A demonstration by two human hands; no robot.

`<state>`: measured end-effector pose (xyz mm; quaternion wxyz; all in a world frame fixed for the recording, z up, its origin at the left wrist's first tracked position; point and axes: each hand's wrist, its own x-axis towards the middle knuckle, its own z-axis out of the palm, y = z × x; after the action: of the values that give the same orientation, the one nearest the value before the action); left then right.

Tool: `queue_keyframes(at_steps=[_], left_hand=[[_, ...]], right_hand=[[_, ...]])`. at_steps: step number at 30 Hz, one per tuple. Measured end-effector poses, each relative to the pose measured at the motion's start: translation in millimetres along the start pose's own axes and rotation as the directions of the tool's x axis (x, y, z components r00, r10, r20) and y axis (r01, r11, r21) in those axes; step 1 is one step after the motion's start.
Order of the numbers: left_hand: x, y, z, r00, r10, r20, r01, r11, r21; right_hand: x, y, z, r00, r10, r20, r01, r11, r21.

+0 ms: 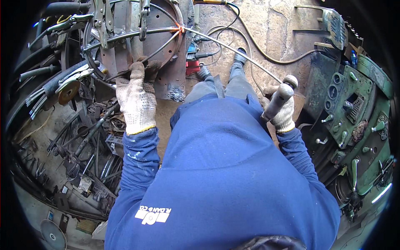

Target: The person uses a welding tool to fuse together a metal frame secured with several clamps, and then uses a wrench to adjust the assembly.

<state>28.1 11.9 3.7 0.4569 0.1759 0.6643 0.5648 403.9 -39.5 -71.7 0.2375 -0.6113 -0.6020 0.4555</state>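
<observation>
My left hand (pixel 136 98), in a dirty knit glove, is at the near edge of a round metal frame. Its fingers are closed at a thin dark rod (pixel 162 48); they partly hide the grip. The frame rests on a steel plate (pixel 171 79) with holes, and locking pliers (pixel 102 25) clamp it. An orange-glowing joint (pixel 179 29) shows on its right side. My right hand (pixel 283 112), also gloved, is wrapped round a thick grey metal bar (pixel 276 102) with a rounded end. A long thin rod (pixel 233 52) runs from near the glowing joint toward this hand; where it ends is hidden.
Metal bars and scrap (pixel 89 146) lie at left, beside a brown disc (pixel 68 92). A red object (pixel 192 67) is by the plate's right edge. Cables (pixel 271 58) cross the floor. A green machine (pixel 350 104) with levers stands at right.
</observation>
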Motion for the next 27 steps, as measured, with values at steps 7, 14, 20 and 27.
queue_keyframes(at_steps=[7, 14, 20, 27], left_hand=[[-1, 2, 2, 0.999, -0.012, -0.038, 0.014, 0.999, 0.05], [-1, 2, 1, 0.997, -0.016, -0.076, 0.024, 0.995, 0.1], [-3, 5, -4, 0.989, 0.147, 0.004, -0.128, 0.85, 0.512], [-3, -3, -6, 0.999, -0.008, -0.051, 0.014, 0.994, 0.109]], right_hand=[[3, -11, 0, 1.0, 0.022, 0.012, -0.023, 0.999, 0.042], [4, -14, 8, 0.998, 0.004, -0.06, 0.004, 0.992, 0.123], [7, -25, 5, 0.999, 0.037, -0.034, -0.028, 0.97, 0.242], [10, -30, 4, 0.999, 0.012, -0.039, -0.006, 0.989, 0.148]])
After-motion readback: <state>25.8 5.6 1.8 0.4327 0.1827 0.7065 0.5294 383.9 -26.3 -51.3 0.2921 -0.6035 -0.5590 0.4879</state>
